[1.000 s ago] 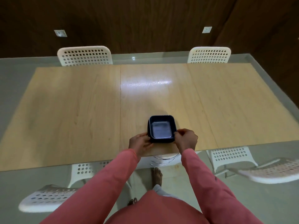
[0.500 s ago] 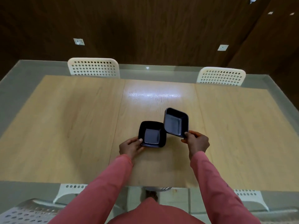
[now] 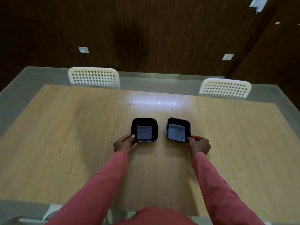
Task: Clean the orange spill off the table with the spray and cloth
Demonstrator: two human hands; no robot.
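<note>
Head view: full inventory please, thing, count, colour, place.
square black bowls: 2, black with greyish insides, side by side and apart at the table's middle; left bowl, right bowl
light wooden table with grey glass border: 1, tan top, fills the view
white perforated plastic chairs: 2 at the far edge, one far left, one far right; parts of others show through the near glass edge
wall sockets: 2, white, on the dark wood wall
spray, cloth, orange spill: none visible
left hand: 1, pink sleeve, holds the left bowl's near corner
right hand: 1, pink sleeve, pinches the right bowl's near corner
</note>
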